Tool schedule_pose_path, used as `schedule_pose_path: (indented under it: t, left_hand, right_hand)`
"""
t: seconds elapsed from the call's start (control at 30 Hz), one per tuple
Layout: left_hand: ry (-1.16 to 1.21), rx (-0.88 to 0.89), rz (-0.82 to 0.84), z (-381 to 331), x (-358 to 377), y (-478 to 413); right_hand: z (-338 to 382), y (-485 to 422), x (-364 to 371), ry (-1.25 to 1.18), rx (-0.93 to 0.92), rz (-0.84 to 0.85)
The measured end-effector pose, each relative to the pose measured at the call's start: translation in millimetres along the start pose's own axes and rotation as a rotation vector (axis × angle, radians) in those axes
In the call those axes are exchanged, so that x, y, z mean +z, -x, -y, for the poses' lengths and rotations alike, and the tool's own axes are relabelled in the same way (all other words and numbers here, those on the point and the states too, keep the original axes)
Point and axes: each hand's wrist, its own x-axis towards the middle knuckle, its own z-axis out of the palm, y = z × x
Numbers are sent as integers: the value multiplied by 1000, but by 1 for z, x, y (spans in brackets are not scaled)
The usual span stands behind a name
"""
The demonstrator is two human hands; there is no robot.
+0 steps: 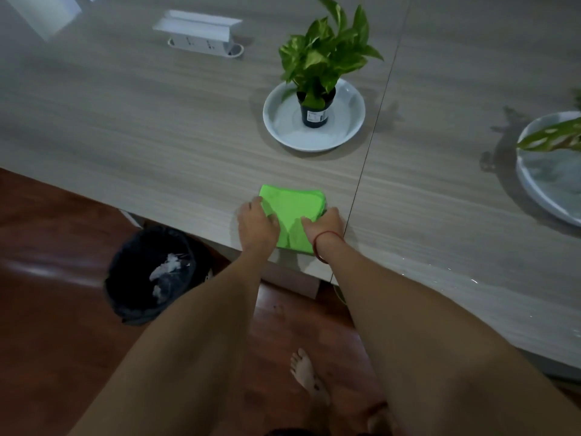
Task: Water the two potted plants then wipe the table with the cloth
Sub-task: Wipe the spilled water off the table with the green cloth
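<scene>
A big pale wood-grain table (157,121) filled most of the view, with a thin seam running up it from the near edge. Below it lay a dark red-brown wooden floor (47,341). A black bin with a dark bag (151,272) stood on the floor beside the table edge, with bits of white paper inside.

A round white dish (345,127) sat on the table, left of the seam. In it stood a small green leafy plant in a black pot (314,108), upright. At the far right edge was a second white dish (547,184) with a long green leaf (553,138) over it; its pot was out of view. A white power socket box with a raised lid (201,33) sat far back on the table.

A bright green folded cloth (290,215) lay flat at the near edge of the table, in front of the first dish. Its long side ran from the edge toward the plant.

The left hand (256,226) pressed down on the cloth's left side, fingers curled over it. The right hand (325,228), with a red string around the wrist (322,247), gripped the cloth's right side. A bare foot (306,372) stood on the floor.
</scene>
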Motion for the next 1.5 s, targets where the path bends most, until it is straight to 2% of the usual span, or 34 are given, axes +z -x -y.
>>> schedule_pose_path:
  t: [0.1,0.17,0.37,0.5,0.6,0.7,0.8,0.83,0.9,1.0,1.07,1.17,1.33,1.5]
  left_hand:
    - [182,-201,38,-3,-2,-7]
    - [187,-216,111,-5,0,-5]
    - [241,-49,247,-57,15,18]
    - [226,63,367,-99,32,47]
    - [172,58,410,-102,39,49]
    - [156,30,312,-91,38,40]
    - [8,86,38,-78,34,25]
    - [-67,96,-1,-73,35,18]
    - [-210,103,54,-60,44,11]
    - [-253,102,31,-42,68,12]
    - [-238,105,-33,-39,76,13]
    - [-237,106,-8,-38,81,7]
    - [-255,100,1,-34,82,8]
    - [-240,78,-8,-33,80,4]
  right_hand:
    - [-1,-6,4,-63,93,9]
    - [-3,-5,1,-12,112,10]
    - [-26,-3,-58,144,110,-146]
    - [-54,-1,-105,223,201,-268]
    - [-65,1,-118,294,235,-340]
    - [-72,2,-119,355,121,-357]
    - [-77,-4,-108,488,-191,-279]
    - [-78,-7,-103,525,-288,-236]
    - [-84,-12,-88,584,-401,-142]
    - [-98,-22,-63,650,-466,-111]
    - [-99,-30,-48,695,-482,-191]
    - [-84,-45,-32,717,-499,-287]
    - [-68,-63,-18,747,-515,-227]
    - [-99,-38,-25,723,-596,-257]
